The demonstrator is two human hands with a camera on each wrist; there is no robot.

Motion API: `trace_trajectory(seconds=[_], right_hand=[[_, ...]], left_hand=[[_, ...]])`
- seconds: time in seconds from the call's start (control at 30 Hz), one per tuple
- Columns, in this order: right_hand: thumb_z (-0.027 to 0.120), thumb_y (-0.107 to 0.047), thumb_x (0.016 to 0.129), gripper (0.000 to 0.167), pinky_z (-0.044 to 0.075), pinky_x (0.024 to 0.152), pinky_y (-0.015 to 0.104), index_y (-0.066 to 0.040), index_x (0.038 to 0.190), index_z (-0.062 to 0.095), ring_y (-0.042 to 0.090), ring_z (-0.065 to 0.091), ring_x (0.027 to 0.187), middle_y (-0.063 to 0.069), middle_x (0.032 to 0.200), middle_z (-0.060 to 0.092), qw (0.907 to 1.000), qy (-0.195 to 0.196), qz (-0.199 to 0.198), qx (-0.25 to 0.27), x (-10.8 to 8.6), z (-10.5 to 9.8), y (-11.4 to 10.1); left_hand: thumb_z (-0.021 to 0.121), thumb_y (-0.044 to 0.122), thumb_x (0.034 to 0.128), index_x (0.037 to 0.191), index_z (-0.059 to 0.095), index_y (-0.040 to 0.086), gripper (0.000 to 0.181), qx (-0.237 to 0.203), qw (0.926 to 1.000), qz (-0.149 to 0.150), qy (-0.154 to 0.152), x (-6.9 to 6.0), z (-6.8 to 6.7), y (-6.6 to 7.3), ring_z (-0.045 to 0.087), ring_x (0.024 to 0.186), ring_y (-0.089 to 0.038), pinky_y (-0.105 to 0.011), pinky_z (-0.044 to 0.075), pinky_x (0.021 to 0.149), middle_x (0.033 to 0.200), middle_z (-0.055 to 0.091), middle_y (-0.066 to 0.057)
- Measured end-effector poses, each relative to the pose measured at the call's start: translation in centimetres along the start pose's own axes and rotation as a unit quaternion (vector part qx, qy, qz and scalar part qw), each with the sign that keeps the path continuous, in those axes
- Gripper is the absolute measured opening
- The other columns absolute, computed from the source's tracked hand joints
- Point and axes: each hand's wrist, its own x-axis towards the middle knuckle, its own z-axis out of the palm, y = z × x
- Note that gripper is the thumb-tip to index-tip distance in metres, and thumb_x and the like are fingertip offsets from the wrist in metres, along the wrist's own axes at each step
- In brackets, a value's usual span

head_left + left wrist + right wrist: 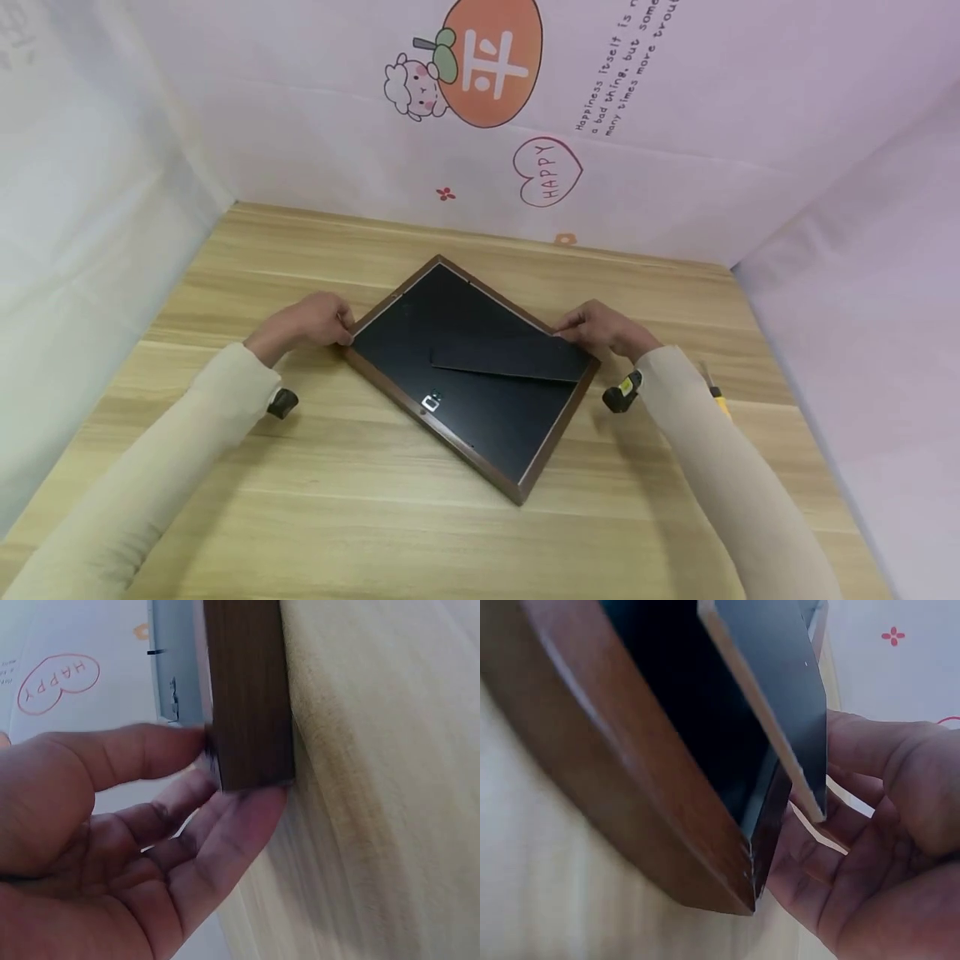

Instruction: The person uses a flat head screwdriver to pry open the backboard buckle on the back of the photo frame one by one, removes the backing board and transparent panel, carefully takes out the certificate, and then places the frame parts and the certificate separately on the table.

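Observation:
A picture frame (pixel 465 358) with a brown wooden rim lies back side up, turned diagonally, at the middle of the table. Its black backing carries a flat stand leg (pixel 517 354), whose free edge stands a little off the backing in the right wrist view. My left hand (pixel 318 321) pinches the frame's left corner, thumb on top and fingers at the underside. At the upper right edge, near the right corner, my right hand (pixel 596 327) grips the rim, its thumb against the stand leg (pixel 780 697). Whether the frame touches the table all round, I cannot tell.
A screwdriver (pixel 720 400) with a yellow and black handle lies on the wood-grain table (pixel 315 500), partly hidden by the right sleeve. A white printed cloth (pixel 300 125) hangs behind the table's back edge, with pale cloth walls at both sides.

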Motion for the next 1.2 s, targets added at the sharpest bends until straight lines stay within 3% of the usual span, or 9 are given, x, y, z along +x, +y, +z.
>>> trace_trajectory(seconds=[0.2, 0.37, 0.47, 0.57, 0.7, 0.87, 0.93, 1.03, 1.2], right_hand=[[0.060, -0.006, 0.096, 0.027, 0.052, 0.073, 0.025, 0.002, 0.120, 0.067, 0.012, 0.059, 0.083, 0.012, 0.113, 0.071, 0.9996, -0.014, 0.022, 0.007, 0.9, -0.7, -0.7], [0.061, -0.010, 0.096, 0.029, 0.055, 0.078, 0.028, 0.000, 0.123, 0.066, 0.013, 0.063, 0.089, 0.014, 0.118, 0.069, 0.9989, -0.016, 0.042, 0.010, 0.9, -0.8, -0.9], [0.062, -0.018, 0.097, 0.031, 0.054, 0.080, 0.028, -0.002, 0.123, 0.067, 0.014, 0.064, 0.093, 0.012, 0.116, 0.070, 0.9989, -0.003, 0.044, 0.019, 0.6, -0.7, -0.7], [0.062, -0.025, 0.098, 0.032, 0.050, 0.075, 0.024, -0.002, 0.119, 0.069, 0.012, 0.061, 0.085, 0.004, 0.097, 0.071, 0.9983, 0.020, 0.043, 0.035, 0.0, -0.6, -0.2], [0.055, -0.030, 0.101, 0.036, 0.044, 0.068, 0.023, 0.002, 0.112, 0.069, 0.011, 0.050, 0.073, -0.004, 0.078, 0.058, 0.9963, 0.051, 0.043, 0.054, -1.5, -0.2, 0.7], [0.048, -0.027, 0.105, 0.040, 0.054, 0.079, 0.024, 0.005, 0.124, 0.062, 0.011, 0.055, 0.089, 0.007, 0.105, 0.062, 0.9912, 0.081, 0.049, 0.092, -3.9, 0.7, 2.3], [0.047, -0.024, 0.105, 0.040, 0.056, 0.081, 0.025, 0.008, 0.127, 0.059, 0.011, 0.058, 0.092, 0.012, 0.113, 0.063, 0.9877, 0.087, 0.052, 0.119, -4.8, 1.1, 2.8], [0.048, -0.021, 0.105, 0.041, 0.057, 0.081, 0.024, 0.009, 0.131, 0.055, 0.010, 0.063, 0.091, 0.017, 0.116, 0.064, 0.9820, 0.098, 0.057, 0.151, -6.1, 2.0, 3.4], [0.051, -0.016, 0.103, 0.044, 0.058, 0.080, 0.025, 0.010, 0.137, 0.047, 0.012, 0.066, 0.092, 0.027, 0.124, 0.060, 0.9732, 0.136, 0.058, 0.177, -8.1, 4.1, 3.2]], left_hand=[[0.064, 0.001, 0.0885, 0.098, 0.061, -0.007, 0.012, -0.083, 0.9940, -0.015, -0.070, -0.3, -0.2, -0.2, 0.062, 0.082, -0.019, -0.031, 0.056, 0.073, 0.092, 0.064, -0.012], [0.061, 0.005, 0.0928, 0.082, 0.056, 0.003, 0.012, -0.078, 0.9929, -0.025, -0.087, 0.0, -0.1, -0.1, 0.052, 0.070, -0.015, -0.028, 0.048, 0.067, 0.077, 0.055, -0.003], [0.059, 0.009, 0.0952, 0.069, 0.048, 0.010, 0.028, -0.055, 0.9959, -0.019, -0.069, 0.4, -0.1, 0.0, 0.043, 0.059, -0.013, -0.027, 0.039, 0.060, 0.064, 0.046, 0.002], [0.058, 0.014, 0.0967, 0.064, 0.042, 0.014, 0.037, -0.027, 0.9990, -0.005, -0.036, 1.1, -0.1, 0.2, 0.035, 0.053, -0.010, -0.026, 0.033, 0.055, 0.057, 0.036, 0.005], [0.058, 0.016, 0.0971, 0.067, 0.052, 0.011, 0.031, 0.000, 1.0000, 0.004, 0.009, 2.1, -0.1, 0.8, 0.036, 0.053, -0.010, -0.026, 0.033, 0.054, 0.057, 0.038, 0.005], [0.059, 0.015, 0.0958, 0.089, 0.072, -0.001, 0.022, 0.046, 0.9970, 0.005, 0.063, 3.2, 0.0, 1.8, 0.054, 0.065, -0.017, -0.031, 0.046, 0.064, 0.071, 0.064, -0.007], [0.059, 0.015, 0.0950, 0.099, 0.074, -0.002, 0.022, 0.064, 0.9947, 0.006, 0.080, 3.6, 0.1, 2.0, 0.062, 0.078, -0.023, -0.037, 0.052, 0.074, 0.088, 0.072, -0.013], [0.059, 0.016, 0.0953, 0.105, 0.073, -0.003, 0.025, 0.080, 0.9925, 0.007, 0.092, 4.3, 0.4, 2.0, 0.067, 0.095, -0.032, -0.045, 0.053, 0.088, 0.103, 0.073, -0.018], [0.059, 0.018, 0.0964, 0.105, 0.074, -0.003, 0.027, 0.081, 0.9913, 0.015, 0.103, 5.0, 0.7, 2.3, 0.067, 0.097, -0.034, -0.047, 0.053, 0.089, 0.106, 0.073, -0.019]])
